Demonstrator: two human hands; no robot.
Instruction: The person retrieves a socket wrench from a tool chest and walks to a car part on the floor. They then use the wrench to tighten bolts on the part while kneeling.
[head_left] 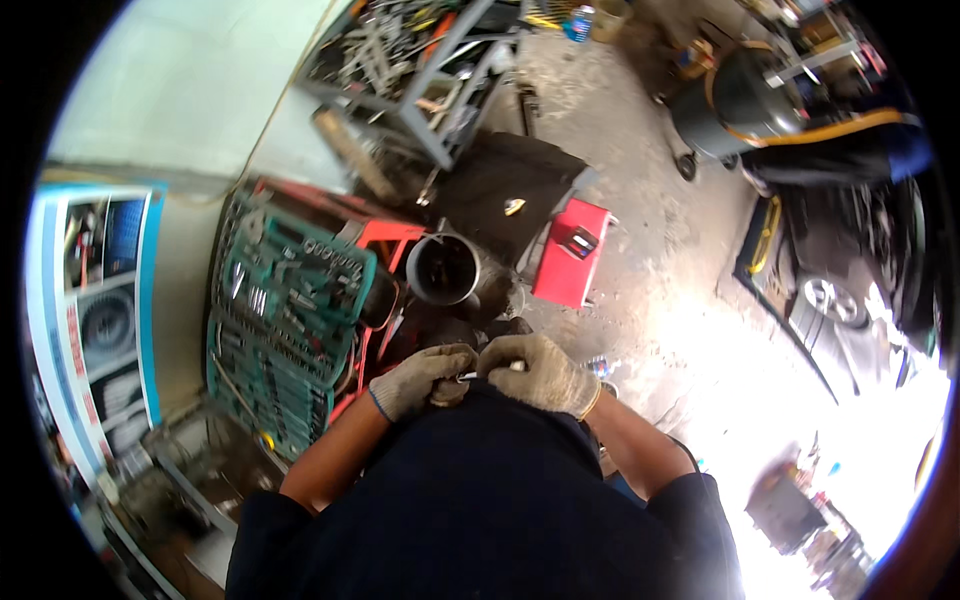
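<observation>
Both my hands wear pale, dirty work gloves and meet close in front of my dark shirt. My left hand (428, 378) is closed, its fingers curled toward the right one. My right hand (541, 373) is closed as well, thumb and fingers pinched together. Between them shows a thin, shiny sliver (466, 377), too small to name; a rounded brownish piece (450, 392) sits under the left fingers. What exactly each hand grips is hidden by the gloves. Just beyond the hands stands a round metal bucket (443, 270) with dark contents.
Left of me, green tool cases (285, 290) with sockets and wrenches lie open on a red tool cart (390, 232). Ahead are a red stool (572, 255) with a small dark box (579, 242) on it, and a metal rack (425, 90) of tools. A grey tank (740, 105) stands far right.
</observation>
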